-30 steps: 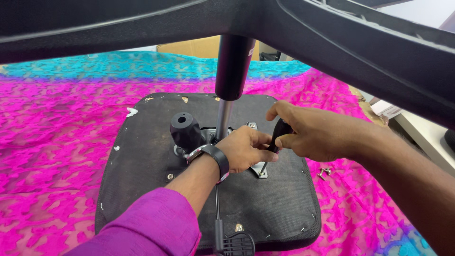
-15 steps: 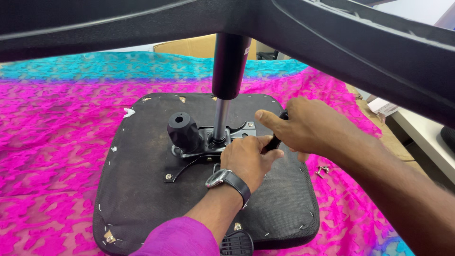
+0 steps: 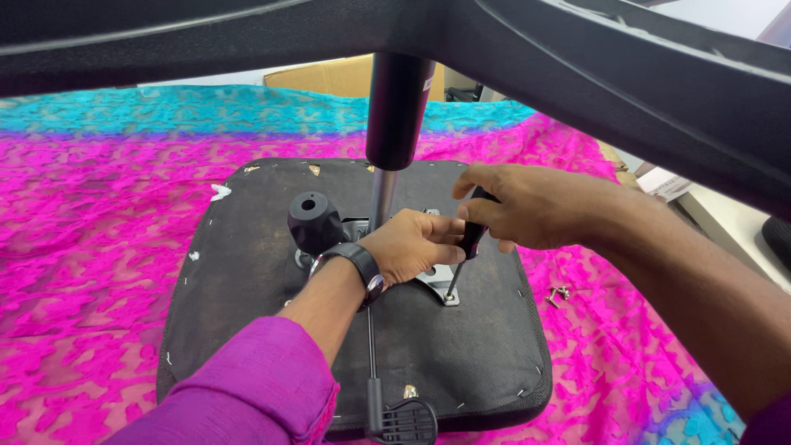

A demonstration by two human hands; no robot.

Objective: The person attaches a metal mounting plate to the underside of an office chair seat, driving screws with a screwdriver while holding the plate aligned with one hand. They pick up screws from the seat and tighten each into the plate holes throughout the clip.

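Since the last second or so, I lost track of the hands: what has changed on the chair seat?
The left hand drew back from the mechanism toward the screwdriver, its fingers now steadying the shaft. The right hand shifted only slightly, keeping its grip on the handle, tip at the metal plate. The upturned seat, the gas cylinder, the black knob and the loose screws stayed put.

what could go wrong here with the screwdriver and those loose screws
The screwdriver stands tilted on a corner of the metal plate, so its tip might slip off and jab the left hand steadying it beside the right hand. The loose screws lie on the patterned pink cloth and could easily get lost in it.
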